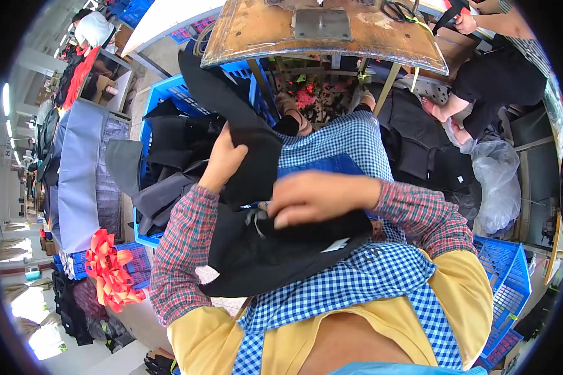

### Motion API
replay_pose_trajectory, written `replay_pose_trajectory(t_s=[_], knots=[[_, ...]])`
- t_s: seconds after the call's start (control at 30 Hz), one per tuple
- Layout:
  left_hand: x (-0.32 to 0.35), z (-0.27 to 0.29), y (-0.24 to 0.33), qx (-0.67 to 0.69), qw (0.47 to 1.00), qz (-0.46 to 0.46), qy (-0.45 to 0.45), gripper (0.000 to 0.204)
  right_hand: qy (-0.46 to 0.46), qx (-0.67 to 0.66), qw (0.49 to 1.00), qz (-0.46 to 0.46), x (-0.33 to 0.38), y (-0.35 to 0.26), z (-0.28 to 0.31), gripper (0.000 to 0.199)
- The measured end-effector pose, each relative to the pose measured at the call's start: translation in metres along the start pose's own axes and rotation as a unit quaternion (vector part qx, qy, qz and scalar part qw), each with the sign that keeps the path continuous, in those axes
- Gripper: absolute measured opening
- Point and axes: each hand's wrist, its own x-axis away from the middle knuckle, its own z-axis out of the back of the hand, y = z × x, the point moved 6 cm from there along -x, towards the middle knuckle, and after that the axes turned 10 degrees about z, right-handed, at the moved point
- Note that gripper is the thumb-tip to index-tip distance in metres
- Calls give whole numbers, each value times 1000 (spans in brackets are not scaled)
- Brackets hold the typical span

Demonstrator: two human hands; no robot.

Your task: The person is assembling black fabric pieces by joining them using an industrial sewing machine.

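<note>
My left hand (224,157) grips a long black fabric piece (251,172) that rises from my lap toward the crate. Its thumb lies on top, and the other fingers are hidden by the cloth. My right hand (319,195), blurred by motion, is over the black cloth on my lap (281,250), close to a thin grey strip (255,222). Whether its curled fingers hold anything is unclear. A small white label (336,244) shows on the lap cloth, which rests on my blue checked apron (369,275).
At my left stands a blue plastic crate (145,134) heaped with black fabric pieces (178,140). A worn wooden table (256,28) lies ahead. Red strips (111,272) hang at lower left. Black cloth piles (428,140) and a clear plastic bag (495,184) lie right, near a seated person (494,81).
</note>
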Motion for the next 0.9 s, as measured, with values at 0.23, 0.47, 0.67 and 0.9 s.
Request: replay_pose_trajectory(t_s=[0.23,0.47,0.67,0.9], knots=[[65,17,13,120,968,206,-72,51,199,346,915,-55,4,34,96,54],[107,0,64,-187,951,47,-243,54,132,397,907,-47,-26,30,111,87],[80,-10,90,-226,899,13,-374,48,-58,282,948,-135,-35,22,122,70],[22,-16,116,37,979,29,-199,28,153,314,922,-167,23,15,167,37]])
